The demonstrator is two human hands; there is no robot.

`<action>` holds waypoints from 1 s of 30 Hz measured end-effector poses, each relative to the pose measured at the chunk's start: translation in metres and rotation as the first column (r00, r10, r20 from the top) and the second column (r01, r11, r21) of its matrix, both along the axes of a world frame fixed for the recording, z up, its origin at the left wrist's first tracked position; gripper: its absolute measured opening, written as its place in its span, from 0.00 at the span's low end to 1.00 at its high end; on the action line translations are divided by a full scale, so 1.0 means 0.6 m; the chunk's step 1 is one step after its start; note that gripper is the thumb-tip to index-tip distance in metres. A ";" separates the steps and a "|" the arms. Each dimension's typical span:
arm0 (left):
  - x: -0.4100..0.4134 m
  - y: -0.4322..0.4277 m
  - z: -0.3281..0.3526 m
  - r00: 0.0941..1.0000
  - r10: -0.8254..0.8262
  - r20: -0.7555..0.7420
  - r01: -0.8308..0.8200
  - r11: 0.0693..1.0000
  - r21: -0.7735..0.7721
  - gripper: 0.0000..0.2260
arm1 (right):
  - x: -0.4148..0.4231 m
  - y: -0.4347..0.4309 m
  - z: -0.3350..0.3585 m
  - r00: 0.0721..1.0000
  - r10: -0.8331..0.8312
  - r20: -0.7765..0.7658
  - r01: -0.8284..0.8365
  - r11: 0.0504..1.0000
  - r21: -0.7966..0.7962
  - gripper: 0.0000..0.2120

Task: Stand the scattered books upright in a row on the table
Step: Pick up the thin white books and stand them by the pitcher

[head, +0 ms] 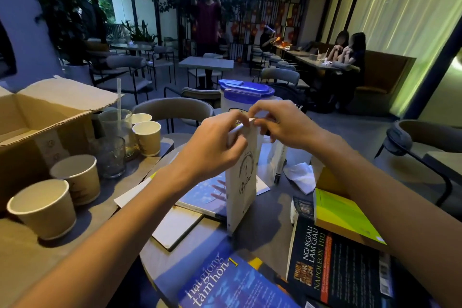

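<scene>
A white book (241,187) stands upright in the middle of the round table (180,251). My left hand (215,142) and my right hand (280,124) both pinch its top edge. Behind it a second book (279,161) stands upright. Lying flat around it are a pale blue book (203,195), a blue book with white lettering (230,285) at the near edge, a black book (335,267) at the right with a yellow-green book (342,217) partly on it, and a white-faced flat book (176,229).
Several paper cups (43,207) and glasses (111,156) crowd the left table beside an open cardboard box (37,117). A blue-lidded white pitcher (243,96) stands behind the books. A crumpled tissue (300,176) lies at the right. Chairs and seated people fill the room beyond.
</scene>
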State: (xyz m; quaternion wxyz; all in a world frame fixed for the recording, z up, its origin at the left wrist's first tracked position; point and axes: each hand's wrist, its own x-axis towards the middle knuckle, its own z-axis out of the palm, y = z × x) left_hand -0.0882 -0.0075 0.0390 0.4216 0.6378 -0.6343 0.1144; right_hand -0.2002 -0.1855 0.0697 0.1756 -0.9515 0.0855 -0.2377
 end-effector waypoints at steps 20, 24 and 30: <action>-0.097 -0.222 0.015 0.981 0.044 0.189 -0.030 0.997 -0.075 0.08 | -0.111 -0.155 0.032 0.945 -0.309 0.106 0.303 0.950 0.069 0.08; -0.093 -0.256 0.001 0.975 0.120 0.187 -0.110 0.992 -0.060 0.10 | -0.097 -0.187 0.021 0.937 -0.332 0.106 0.324 0.943 0.080 0.09; -0.072 -0.257 -0.015 0.984 0.023 0.175 -0.040 0.995 0.093 0.17 | -0.082 -0.220 -0.007 0.928 -0.368 0.053 0.358 0.924 0.133 0.09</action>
